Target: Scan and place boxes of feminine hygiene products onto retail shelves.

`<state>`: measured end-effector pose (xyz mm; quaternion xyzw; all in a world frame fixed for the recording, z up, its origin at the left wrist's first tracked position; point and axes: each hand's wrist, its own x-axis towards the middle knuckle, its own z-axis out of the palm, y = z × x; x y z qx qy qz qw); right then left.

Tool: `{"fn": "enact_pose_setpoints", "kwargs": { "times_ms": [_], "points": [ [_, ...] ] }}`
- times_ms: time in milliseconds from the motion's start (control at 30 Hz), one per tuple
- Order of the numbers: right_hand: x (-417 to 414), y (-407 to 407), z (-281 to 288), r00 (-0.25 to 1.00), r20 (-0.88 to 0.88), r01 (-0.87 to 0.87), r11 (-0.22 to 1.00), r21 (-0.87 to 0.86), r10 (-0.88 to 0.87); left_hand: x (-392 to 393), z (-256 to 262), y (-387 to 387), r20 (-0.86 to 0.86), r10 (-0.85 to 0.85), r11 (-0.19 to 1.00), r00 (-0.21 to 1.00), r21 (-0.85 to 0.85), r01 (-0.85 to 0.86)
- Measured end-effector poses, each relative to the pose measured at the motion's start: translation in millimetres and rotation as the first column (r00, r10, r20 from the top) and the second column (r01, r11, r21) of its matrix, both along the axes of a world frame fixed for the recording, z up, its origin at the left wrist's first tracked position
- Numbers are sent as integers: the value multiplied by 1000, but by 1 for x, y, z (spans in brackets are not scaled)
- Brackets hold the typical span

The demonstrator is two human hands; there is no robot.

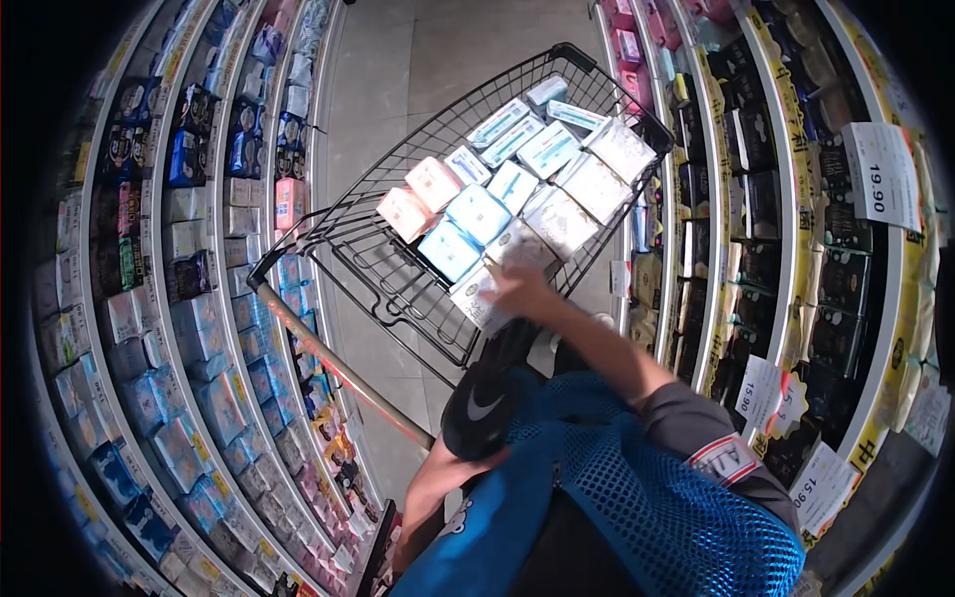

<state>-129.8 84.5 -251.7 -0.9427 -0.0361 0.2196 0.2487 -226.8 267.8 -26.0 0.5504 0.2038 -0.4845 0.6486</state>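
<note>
My right hand [518, 289] reaches over the front of a wire shopping cart [358, 263], at two white printed packs. Its fingers are blurred, so I cannot tell whether it grips the nearer white pack [477, 304] or only touches it. Behind the hand lies the other white pack [526, 246]. My left hand [470, 466] is lower, close to my body, largely hidden by a black item [477, 414] bearing a Nike swoosh. Its grip cannot be seen. In the cart lie light blue packs [477, 214], pink packs [433, 184] and more white packs [593, 186].
The cart's handle [343, 366] slants along its near left side. Stocked shelves [213, 313] line the left, and more shelves with dark packs [757, 201] stand close on the right. Price cards [884, 175] jut from the right shelf edges. Grey tiled floor [373, 97] runs between.
</note>
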Motion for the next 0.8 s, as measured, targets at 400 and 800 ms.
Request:
{"fn": "enact_pose_setpoints", "kwargs": {
  "times_ms": [400,800],
  "points": [
    [-24,7,18,921,-283,362,857,366,-269,-1,3,1,126,78,996,989,-52,-72],
    [-147,-173,171,838,-462,286,-487,826,-292,9,30,-70,315,-273,723,909,-557,409]
  ]
}}
